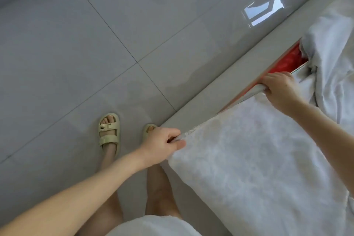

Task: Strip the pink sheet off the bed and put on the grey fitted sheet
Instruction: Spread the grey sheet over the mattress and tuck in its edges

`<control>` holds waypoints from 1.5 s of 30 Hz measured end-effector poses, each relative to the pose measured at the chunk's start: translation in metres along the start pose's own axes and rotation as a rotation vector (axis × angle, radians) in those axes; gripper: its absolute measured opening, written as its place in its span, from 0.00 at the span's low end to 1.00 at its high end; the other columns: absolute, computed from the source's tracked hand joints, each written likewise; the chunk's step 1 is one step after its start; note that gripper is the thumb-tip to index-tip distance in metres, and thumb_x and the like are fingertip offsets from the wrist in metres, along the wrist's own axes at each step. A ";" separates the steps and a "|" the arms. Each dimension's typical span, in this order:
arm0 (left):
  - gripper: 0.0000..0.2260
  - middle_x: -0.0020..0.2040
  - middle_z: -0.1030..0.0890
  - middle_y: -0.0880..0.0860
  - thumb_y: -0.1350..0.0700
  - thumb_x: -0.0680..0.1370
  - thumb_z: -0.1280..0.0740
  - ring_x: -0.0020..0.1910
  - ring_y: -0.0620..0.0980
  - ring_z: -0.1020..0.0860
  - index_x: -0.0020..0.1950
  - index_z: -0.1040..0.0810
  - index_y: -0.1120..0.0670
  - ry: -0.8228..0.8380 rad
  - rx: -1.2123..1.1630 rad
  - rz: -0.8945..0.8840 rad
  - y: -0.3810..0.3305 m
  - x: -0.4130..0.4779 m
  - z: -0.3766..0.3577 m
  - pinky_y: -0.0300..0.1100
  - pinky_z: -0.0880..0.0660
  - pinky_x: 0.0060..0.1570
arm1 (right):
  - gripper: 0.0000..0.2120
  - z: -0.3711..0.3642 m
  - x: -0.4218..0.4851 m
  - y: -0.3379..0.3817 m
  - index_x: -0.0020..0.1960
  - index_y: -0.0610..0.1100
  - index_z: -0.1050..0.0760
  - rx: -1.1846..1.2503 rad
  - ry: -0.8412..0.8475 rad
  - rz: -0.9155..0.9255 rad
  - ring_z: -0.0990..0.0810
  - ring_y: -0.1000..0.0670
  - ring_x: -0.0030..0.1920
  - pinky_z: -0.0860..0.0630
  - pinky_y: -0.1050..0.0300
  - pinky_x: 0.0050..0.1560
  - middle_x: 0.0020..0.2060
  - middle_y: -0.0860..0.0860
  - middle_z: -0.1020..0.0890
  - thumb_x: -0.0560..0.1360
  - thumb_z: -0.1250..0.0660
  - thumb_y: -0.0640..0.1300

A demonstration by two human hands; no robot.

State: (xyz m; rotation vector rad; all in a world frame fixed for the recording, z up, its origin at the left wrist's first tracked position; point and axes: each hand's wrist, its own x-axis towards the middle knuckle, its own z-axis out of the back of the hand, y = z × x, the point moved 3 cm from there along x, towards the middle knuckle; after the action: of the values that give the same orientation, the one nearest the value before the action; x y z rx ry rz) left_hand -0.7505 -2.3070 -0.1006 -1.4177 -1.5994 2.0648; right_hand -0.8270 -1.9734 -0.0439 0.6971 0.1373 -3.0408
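Presently, left hand [162, 141] fingers pinch the pale sheet [258, 159] at its corner by the bed frame [210, 90]. Right hand [281, 88] fingers curl round its edge farther along.

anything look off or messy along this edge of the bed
Yes. A red patch shows in a gap between the bed frame and the edge of the pale sheet that the right hand grips; I cannot tell what it is. Beyond it, loose fabric lies bunched and creased. The left hand pinches the sheet's near corner.
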 end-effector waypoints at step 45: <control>0.08 0.51 0.19 0.53 0.57 0.79 0.37 0.52 0.52 0.22 0.54 0.21 0.57 0.144 0.932 -0.175 -0.462 0.369 0.018 0.38 0.31 0.47 | 0.19 0.091 -0.017 -0.226 0.66 0.42 0.28 1.068 -0.148 -1.318 0.24 0.45 0.60 0.29 0.52 0.58 0.60 0.44 0.22 0.78 0.38 0.49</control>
State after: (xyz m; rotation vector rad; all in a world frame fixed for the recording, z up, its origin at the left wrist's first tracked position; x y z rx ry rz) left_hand -1.1423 -1.8980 0.0699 -0.9851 -0.5093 2.0763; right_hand -0.8598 -1.7568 0.0633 0.3810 -1.8480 -4.1858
